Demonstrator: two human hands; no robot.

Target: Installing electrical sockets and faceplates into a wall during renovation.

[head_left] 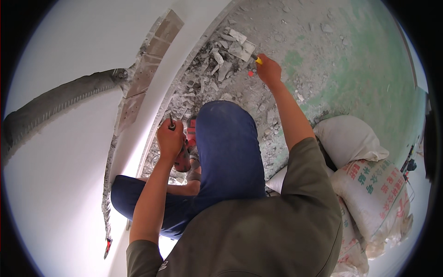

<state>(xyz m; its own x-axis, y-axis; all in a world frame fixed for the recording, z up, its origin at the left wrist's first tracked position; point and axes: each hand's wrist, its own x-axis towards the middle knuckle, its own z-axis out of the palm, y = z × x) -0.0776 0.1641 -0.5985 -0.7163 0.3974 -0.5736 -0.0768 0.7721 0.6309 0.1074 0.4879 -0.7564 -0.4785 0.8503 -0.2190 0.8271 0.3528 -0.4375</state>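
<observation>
My left hand (170,141) is closed around a red and black power drill (183,160) beside my bent knee. A thin dark metal bit (171,121) sticks up past the fingers. The rest of the drill is partly hidden by my hand and leg. Stretched out ahead, my right hand (269,69) grips a scraper (258,60) by its yellow handle. The scraper's broad pale blade (248,49) lies against broken chunks of plaster (224,69) at the foot of the wall.
A grey groove (60,94) cut in the white wall on the left meets a strip of exposed brick (150,62). Dusty rubble covers the floor (295,27), where a small orange-red bit (250,73) lies. Full white sacks (353,138) are piled on my right.
</observation>
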